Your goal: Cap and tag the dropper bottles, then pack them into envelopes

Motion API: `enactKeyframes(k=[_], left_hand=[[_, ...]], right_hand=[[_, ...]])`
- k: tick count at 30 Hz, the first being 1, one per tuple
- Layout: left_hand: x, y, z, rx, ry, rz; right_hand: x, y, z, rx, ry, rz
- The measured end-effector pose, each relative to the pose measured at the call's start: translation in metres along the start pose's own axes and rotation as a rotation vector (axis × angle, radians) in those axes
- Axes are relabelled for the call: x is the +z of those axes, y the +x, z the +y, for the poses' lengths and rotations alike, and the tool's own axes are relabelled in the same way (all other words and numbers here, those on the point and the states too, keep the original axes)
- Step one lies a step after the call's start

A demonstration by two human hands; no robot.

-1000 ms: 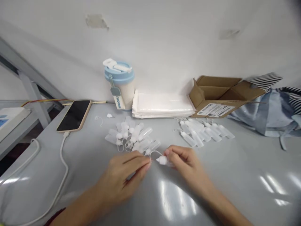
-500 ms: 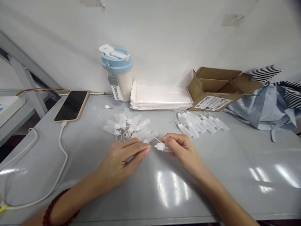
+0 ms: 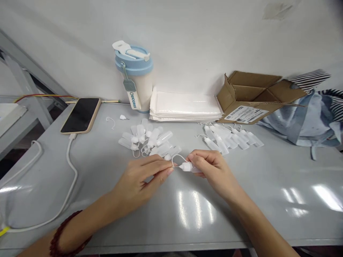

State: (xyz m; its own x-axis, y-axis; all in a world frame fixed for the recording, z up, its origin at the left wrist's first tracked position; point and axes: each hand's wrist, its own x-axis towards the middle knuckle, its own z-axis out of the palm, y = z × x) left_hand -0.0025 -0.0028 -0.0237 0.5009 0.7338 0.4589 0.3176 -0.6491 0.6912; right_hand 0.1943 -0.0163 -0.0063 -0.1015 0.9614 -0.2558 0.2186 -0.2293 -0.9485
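My right hand is closed around a small clear plastic dropper bottle, its white tip pointing left. My left hand pinches the end of the thin white tether loop that hangs off that tip; the cap itself is hidden by my fingertips. Just beyond my hands lies a loose heap of the same bottles. A second group of bottles lies in a neat row to the right, in front of the box.
A blue-lidded tumbler, a stack of white bags and an open cardboard box stand along the wall. A phone with its white cable lies left. Clothing is piled at the right.
The camera has tilted a little and both hands sit slightly farther from me. The grip on the bottle and its tether looks the same.
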Motion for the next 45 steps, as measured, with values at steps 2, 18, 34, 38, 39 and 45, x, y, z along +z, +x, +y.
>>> enactKeyframes(k=[2,18,34,38,39,45], left_hand=[[0.000,0.000,0.000,0.011,0.018,0.004],[0.008,-0.006,-0.004,0.072,0.060,0.000],[-0.004,-0.003,-0.005,-0.116,0.057,-0.071],[-0.004,-0.004,-0.003,-0.090,0.019,-0.095],[-0.004,-0.004,-0.004,-0.075,0.016,-0.103],[-0.002,-0.006,-0.006,-0.076,-0.026,-0.154]], right_hand=[[0.000,0.000,0.000,0.000,-0.024,0.007],[0.009,0.002,0.007,-0.081,-0.071,-0.005],[0.009,0.002,0.005,-0.108,-0.075,0.010],[0.012,0.002,0.007,-0.112,-0.090,0.002],[0.013,0.002,0.007,-0.112,-0.099,0.005],[0.016,0.000,0.013,-0.120,-0.105,0.014]])
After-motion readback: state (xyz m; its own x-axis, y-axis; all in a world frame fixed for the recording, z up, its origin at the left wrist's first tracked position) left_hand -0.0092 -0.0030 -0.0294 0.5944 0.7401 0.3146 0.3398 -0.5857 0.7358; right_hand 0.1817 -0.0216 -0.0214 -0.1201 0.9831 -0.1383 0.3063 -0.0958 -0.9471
